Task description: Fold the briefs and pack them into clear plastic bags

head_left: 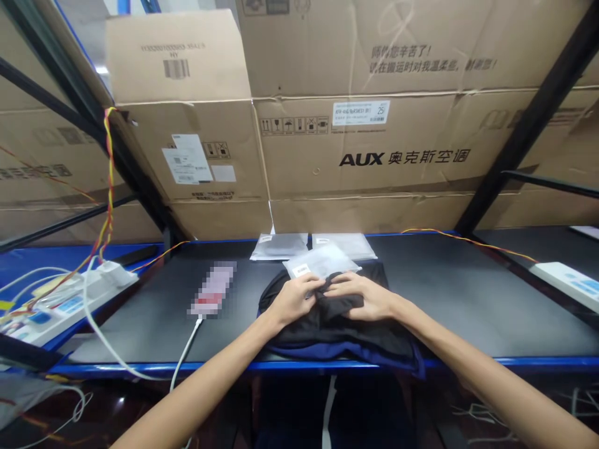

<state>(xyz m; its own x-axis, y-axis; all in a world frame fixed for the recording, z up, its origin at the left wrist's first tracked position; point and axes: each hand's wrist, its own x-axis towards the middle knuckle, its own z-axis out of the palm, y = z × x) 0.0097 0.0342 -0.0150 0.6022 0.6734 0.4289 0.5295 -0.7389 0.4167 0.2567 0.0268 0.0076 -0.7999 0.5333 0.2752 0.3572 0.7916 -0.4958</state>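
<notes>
Both hands are on a black garment [322, 327] bunched near the front edge of the table. My left hand [296, 299] has its fingers closed on a fold of the black fabric. My right hand [358, 296] is wrapped over another gathered fold, with its fingers pointing left. Dark blue fabric [346, 352] lies under the black cloth and hangs slightly over the edge. Just beyond my fingers a translucent plastic bag [322, 259] with a white label rests on the garment. I cannot make out the garment's kind.
Two more flat plastic bags, a left one [281, 245] and a right one [344, 245], lie at the back by the cardboard wall [365, 181]. A phone [214, 290], pixelated, is at left on a white cable [185, 349]. Power strips [77, 305] flank the black tabletop [468, 299].
</notes>
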